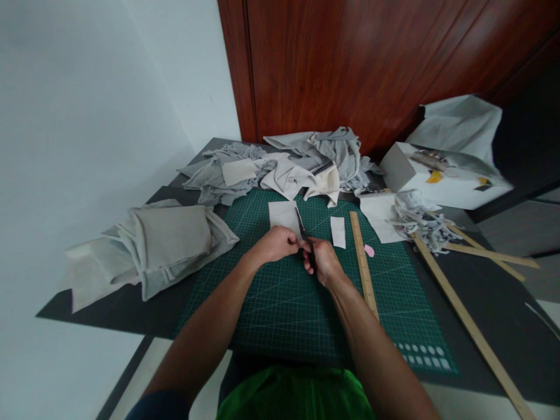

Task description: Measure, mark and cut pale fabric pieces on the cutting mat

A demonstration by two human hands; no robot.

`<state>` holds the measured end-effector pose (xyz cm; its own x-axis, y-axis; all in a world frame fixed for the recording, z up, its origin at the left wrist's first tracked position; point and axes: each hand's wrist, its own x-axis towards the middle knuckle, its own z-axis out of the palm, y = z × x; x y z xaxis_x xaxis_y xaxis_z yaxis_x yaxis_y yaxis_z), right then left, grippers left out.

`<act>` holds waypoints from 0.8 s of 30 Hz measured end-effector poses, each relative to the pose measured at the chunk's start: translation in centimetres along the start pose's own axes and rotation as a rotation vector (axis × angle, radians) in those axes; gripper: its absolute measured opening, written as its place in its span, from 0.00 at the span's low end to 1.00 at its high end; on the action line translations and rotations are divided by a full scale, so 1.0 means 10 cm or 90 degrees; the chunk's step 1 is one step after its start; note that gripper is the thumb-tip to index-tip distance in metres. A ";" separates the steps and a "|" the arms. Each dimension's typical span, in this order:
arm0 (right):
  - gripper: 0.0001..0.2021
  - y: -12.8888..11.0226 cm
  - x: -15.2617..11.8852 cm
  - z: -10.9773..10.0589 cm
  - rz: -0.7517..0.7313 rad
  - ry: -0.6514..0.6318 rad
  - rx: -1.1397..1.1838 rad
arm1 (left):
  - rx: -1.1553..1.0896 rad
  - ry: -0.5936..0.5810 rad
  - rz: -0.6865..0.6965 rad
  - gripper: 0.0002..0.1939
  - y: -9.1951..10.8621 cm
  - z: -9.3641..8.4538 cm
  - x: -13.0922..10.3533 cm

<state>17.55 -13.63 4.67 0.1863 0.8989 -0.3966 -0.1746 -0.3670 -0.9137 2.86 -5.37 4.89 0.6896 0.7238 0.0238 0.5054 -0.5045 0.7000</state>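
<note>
A pale piece of fabric [282, 213] lies on the green cutting mat [280, 309], its near edge pinched in the fingers of my left hand [277, 242]. My right hand [324, 260] is wrapped round the handles of black scissors [301, 223], whose blades reach along the right side of the fabric. The hands are close together, near the middle of the mat. Right of them a small white fabric rectangle [338, 231] rests flat. Beyond it are a wooden ruler [363, 262] and a small pink piece [370, 251].
Folded grey fabric [170, 239] is stacked at the left. Heaped cloth [324, 154] lies along the back. A white box [450, 181], a pile of scraps [422, 219] and a long wooden stick [468, 321] are on the right. A wooden panel [350, 70] stands behind the table.
</note>
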 end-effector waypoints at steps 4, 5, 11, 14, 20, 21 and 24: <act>0.09 -0.01 0.04 0.00 -0.006 -0.003 0.001 | -0.009 -0.004 0.004 0.08 0.01 0.00 -0.01; 0.08 -0.01 0.05 0.01 -0.007 -0.002 -0.003 | -0.010 -0.005 0.004 0.09 0.01 0.00 -0.01; 0.06 -0.03 0.08 0.04 -0.007 0.009 -0.014 | -0.004 0.002 0.008 0.09 0.01 -0.01 -0.01; 0.06 -0.05 0.10 0.05 -0.006 0.012 -0.011 | -0.009 -0.003 0.022 0.09 0.01 -0.01 0.00; 0.05 -0.07 0.14 0.09 -0.012 0.019 -0.009 | -0.015 -0.007 0.008 0.09 0.01 -0.01 -0.01; 0.05 -0.07 0.14 0.09 -0.013 0.018 -0.008 | -0.017 -0.009 0.009 0.09 0.01 -0.01 -0.01; 0.07 -0.07 0.16 0.08 -0.015 0.017 -0.008 | -0.017 -0.008 0.019 0.10 0.00 -0.01 -0.01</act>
<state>17.24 -11.71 4.77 0.2152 0.9007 -0.3775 -0.1572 -0.3496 -0.9236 2.73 -5.45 4.98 0.7111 0.7021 0.0366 0.4704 -0.5137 0.7175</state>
